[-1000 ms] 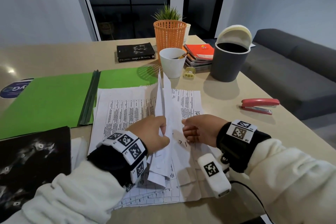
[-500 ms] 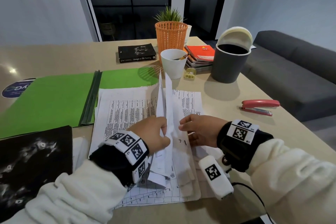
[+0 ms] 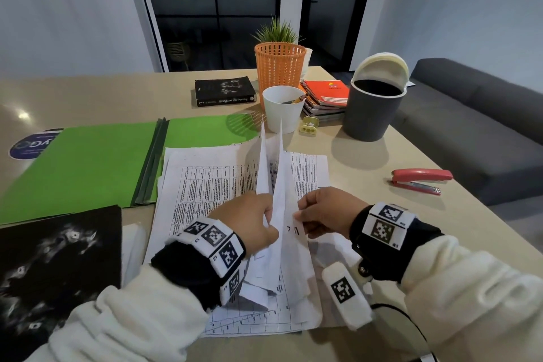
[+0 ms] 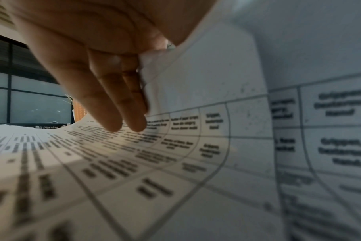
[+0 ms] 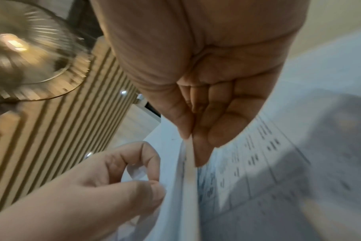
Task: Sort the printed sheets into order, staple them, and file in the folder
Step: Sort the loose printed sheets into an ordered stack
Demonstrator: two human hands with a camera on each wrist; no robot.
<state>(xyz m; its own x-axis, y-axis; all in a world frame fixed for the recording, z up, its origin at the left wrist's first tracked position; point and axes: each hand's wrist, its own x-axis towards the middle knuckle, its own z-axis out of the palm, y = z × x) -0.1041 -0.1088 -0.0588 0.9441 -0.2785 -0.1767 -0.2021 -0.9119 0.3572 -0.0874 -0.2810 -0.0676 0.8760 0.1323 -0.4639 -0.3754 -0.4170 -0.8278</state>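
Evidently sorting is unfinished: left hand (image 3: 252, 222) pinches upright white printed sheets (image 3: 276, 182) on the beige worktop (image 3: 361, 161), right hand (image 3: 326, 214) pinches another; red stapler (image 3: 420, 181) and open green folder (image 3: 88, 167) lie unused.

hands (image 3: 293, 220) — upright sheets (image 3: 271, 173) between

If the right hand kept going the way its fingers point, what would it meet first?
Probably the upright printed sheets whose edge the right hand already pinches, then the left hand just behind them; depth is hard to judge.
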